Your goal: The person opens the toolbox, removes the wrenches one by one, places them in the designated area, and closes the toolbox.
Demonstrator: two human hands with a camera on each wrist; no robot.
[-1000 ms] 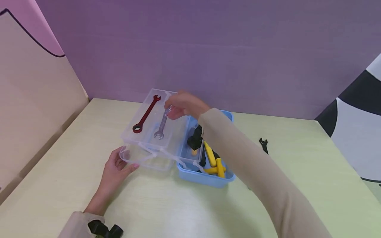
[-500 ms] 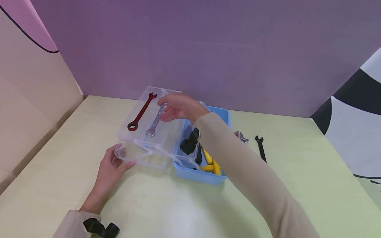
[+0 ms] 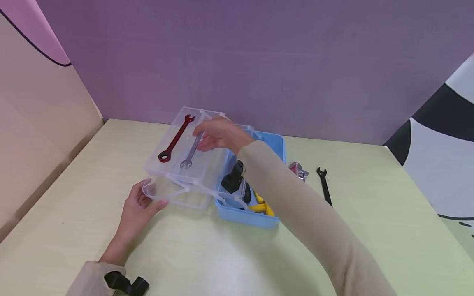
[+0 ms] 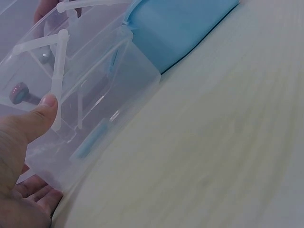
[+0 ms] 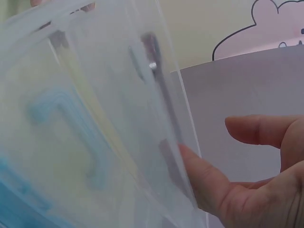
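The right hand (image 3: 218, 133) reaches over the raised clear tray (image 3: 207, 166) of the blue toolbox (image 3: 255, 218), its grip seemingly pinching the upper end of the silver wrench (image 3: 189, 154), though the fingers hide the contact; that wrench lies in the tray just beside the red wrench (image 3: 175, 139). The left hand (image 3: 138, 209) rests on the surface, its grip clasping the lower clear tray's (image 4: 102, 128) corner with the thumb (image 4: 40, 114) on its wall. A black wrench (image 3: 324, 185) lies well apart on the surface (image 3: 370, 230).

A black wrench (image 3: 324, 183) and a pink-and-silver tool (image 3: 298, 170) lie on the surface (image 3: 370, 213), right of the toolbox (image 3: 242, 216).
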